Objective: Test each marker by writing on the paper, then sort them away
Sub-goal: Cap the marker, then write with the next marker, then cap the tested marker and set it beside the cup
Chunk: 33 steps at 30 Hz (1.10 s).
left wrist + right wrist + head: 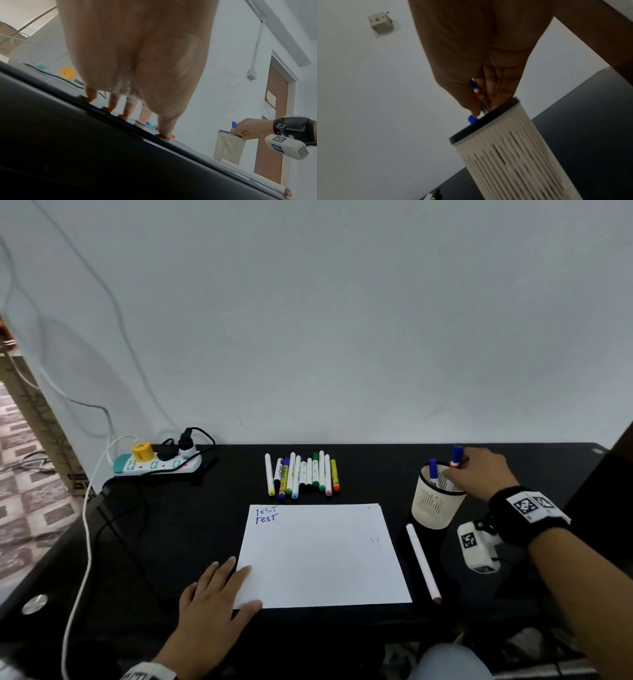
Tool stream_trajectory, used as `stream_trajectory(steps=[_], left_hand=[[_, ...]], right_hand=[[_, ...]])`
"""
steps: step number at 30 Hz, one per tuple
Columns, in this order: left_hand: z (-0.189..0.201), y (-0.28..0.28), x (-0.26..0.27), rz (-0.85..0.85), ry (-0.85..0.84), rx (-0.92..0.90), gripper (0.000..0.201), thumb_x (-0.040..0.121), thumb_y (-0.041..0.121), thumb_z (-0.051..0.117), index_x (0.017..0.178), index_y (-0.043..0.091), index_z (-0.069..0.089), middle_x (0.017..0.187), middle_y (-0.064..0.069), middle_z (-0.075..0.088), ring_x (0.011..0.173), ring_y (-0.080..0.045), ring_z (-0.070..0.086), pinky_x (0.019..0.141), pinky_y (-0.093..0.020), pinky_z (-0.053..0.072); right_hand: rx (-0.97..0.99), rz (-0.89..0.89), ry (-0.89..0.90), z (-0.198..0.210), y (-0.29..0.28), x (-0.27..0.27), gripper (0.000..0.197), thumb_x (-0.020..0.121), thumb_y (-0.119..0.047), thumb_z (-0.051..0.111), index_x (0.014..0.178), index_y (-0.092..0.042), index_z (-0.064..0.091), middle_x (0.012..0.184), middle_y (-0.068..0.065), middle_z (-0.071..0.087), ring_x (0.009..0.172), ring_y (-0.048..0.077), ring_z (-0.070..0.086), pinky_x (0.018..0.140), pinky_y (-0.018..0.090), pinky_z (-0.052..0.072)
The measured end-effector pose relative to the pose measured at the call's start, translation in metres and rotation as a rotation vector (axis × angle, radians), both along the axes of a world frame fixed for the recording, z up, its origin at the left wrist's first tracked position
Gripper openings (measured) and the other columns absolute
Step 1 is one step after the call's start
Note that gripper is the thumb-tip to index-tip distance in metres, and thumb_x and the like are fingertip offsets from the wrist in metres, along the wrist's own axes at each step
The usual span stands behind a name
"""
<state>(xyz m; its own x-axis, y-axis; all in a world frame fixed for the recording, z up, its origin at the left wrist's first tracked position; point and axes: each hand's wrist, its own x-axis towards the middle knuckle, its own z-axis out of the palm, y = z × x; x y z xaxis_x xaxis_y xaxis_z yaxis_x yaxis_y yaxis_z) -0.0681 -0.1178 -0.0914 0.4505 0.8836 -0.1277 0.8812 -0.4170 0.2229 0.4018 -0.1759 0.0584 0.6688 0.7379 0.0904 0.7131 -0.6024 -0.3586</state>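
A white sheet of paper [322, 556] lies at the table's middle with "test" written twice in blue at its top left. My left hand [219, 594] rests flat on its lower left corner, fingers straight. My right hand [479, 472] pinches a blue-capped marker [456, 457] over the cream slotted pen cup [435, 501], its lower end inside the cup. A second blue-capped marker [433, 470] stands in the cup. In the right wrist view the held marker [477, 93] shows between thumb and fingers above the cup rim [488, 119]. A row of several markers [301, 474] lies behind the paper.
A white marker [423, 563] lies alone right of the paper. A power strip [157, 463] with plugs and cables sits at the back left of the black table [154, 542]. A white cable [82, 542] runs down the left side. A wall stands behind.
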Motion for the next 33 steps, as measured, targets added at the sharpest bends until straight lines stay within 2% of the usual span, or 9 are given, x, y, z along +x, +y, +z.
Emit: stream_trajectory(steps=[5, 10, 15, 18, 21, 25, 27, 30, 33], left_hand=[[0.000, 0.000, 0.000, 0.008, -0.022, -0.001, 0.097, 0.062, 0.081, 0.002, 0.150, 0.046, 0.020, 0.163, 0.017, 0.007, 0.151, -0.011, -0.001, 0.119, -0.042, 0.009], [0.000, 0.001, -0.001, 0.009, -0.064, 0.016, 0.094, 0.063, 0.081, 0.006, 0.149, 0.047, 0.022, 0.162, 0.017, 0.009, 0.150, -0.011, 0.000, 0.118, -0.042, 0.010], [-0.006, 0.001, -0.002, -0.024, -0.079, 0.054, 0.086, 0.069, 0.080, 0.015, 0.146, 0.047, 0.034, 0.160, 0.015, 0.022, 0.149, -0.013, 0.014, 0.114, -0.044, 0.019], [-0.010, 0.003, -0.006, -0.032, -0.013, 0.032, 0.066, 0.074, 0.076, 0.037, 0.126, 0.043, 0.059, 0.139, 0.010, 0.057, 0.130, -0.018, 0.051, 0.092, -0.047, 0.047], [-0.014, 0.005, -0.005, -0.032, -0.030, 0.124, 0.058, 0.072, 0.074, 0.044, 0.115, 0.041, 0.064, 0.124, 0.009, 0.067, 0.119, -0.015, 0.053, 0.074, -0.043, 0.055], [-0.017, 0.007, -0.004, -0.052, -0.042, 0.166, 0.060, 0.068, 0.075, 0.045, 0.114, 0.042, 0.066, 0.123, 0.009, 0.068, 0.118, -0.013, 0.045, 0.079, -0.043, 0.053], [-0.016, 0.006, -0.004, -0.062, -0.050, 0.105, 0.060, 0.067, 0.076, 0.045, 0.114, 0.043, 0.065, 0.123, 0.010, 0.068, 0.119, -0.013, 0.045, 0.088, -0.039, 0.039], [-0.014, 0.007, -0.004, -0.071, -0.065, 0.037, 0.061, 0.066, 0.076, 0.047, 0.113, 0.042, 0.065, 0.123, 0.009, 0.068, 0.118, -0.013, 0.046, 0.086, -0.037, 0.028], [-0.013, 0.008, -0.004, -0.065, -0.062, 0.061, 0.061, 0.065, 0.077, 0.047, 0.113, 0.043, 0.063, 0.122, 0.009, 0.068, 0.118, -0.014, 0.046, 0.086, -0.038, 0.029]], right_hand=[[0.065, -0.021, 0.018, 0.001, 0.000, 0.000, 0.020, 0.085, -0.033, 0.073, 0.099, -0.020, 0.070, 0.104, 0.006, 0.075, 0.103, 0.027, 0.069, 0.094, 0.037, 0.056], [0.347, 0.013, -0.006, 0.016, 0.021, -0.034, 0.015, 0.087, -0.025, 0.068, 0.102, -0.021, 0.065, 0.087, -0.007, 0.068, 0.092, 0.020, 0.063, 0.088, 0.030, 0.048], [0.189, 0.213, 0.131, 0.002, 0.091, -0.094, 0.019, 0.089, -0.029, 0.067, 0.105, -0.020, 0.069, 0.101, -0.001, 0.069, 0.099, 0.021, 0.064, 0.089, 0.026, 0.047], [0.016, 0.229, 0.235, -0.031, 0.138, -0.118, 0.024, 0.091, -0.024, 0.065, 0.103, -0.004, 0.073, 0.104, 0.016, 0.075, 0.097, 0.033, 0.072, 0.089, 0.035, 0.058], [-0.151, 0.179, 0.263, -0.057, 0.166, -0.134, 0.015, 0.092, -0.021, 0.063, 0.090, -0.007, 0.063, 0.093, 0.011, 0.067, 0.083, 0.029, 0.062, 0.066, 0.031, 0.051], [-0.212, 0.086, 0.241, -0.080, 0.189, -0.136, 0.014, 0.094, -0.021, 0.062, 0.092, -0.008, 0.058, 0.076, 0.006, 0.056, 0.074, 0.025, 0.059, 0.067, 0.030, 0.046], [-0.216, 0.047, 0.210, -0.084, 0.195, -0.135, 0.014, 0.095, -0.018, 0.060, 0.087, -0.007, 0.058, 0.071, 0.007, 0.054, 0.069, 0.024, 0.058, 0.063, 0.030, 0.045], [-0.219, 0.029, 0.214, -0.086, 0.195, -0.132, 0.022, 0.095, -0.019, 0.062, 0.076, -0.009, 0.055, 0.072, 0.007, 0.057, 0.061, 0.020, 0.055, 0.051, 0.027, 0.040], [-0.203, 0.034, 0.270, -0.082, 0.189, -0.129, 0.023, 0.095, -0.024, 0.063, 0.078, -0.010, 0.058, 0.083, 0.009, 0.066, 0.071, 0.024, 0.062, 0.052, 0.027, 0.042]])
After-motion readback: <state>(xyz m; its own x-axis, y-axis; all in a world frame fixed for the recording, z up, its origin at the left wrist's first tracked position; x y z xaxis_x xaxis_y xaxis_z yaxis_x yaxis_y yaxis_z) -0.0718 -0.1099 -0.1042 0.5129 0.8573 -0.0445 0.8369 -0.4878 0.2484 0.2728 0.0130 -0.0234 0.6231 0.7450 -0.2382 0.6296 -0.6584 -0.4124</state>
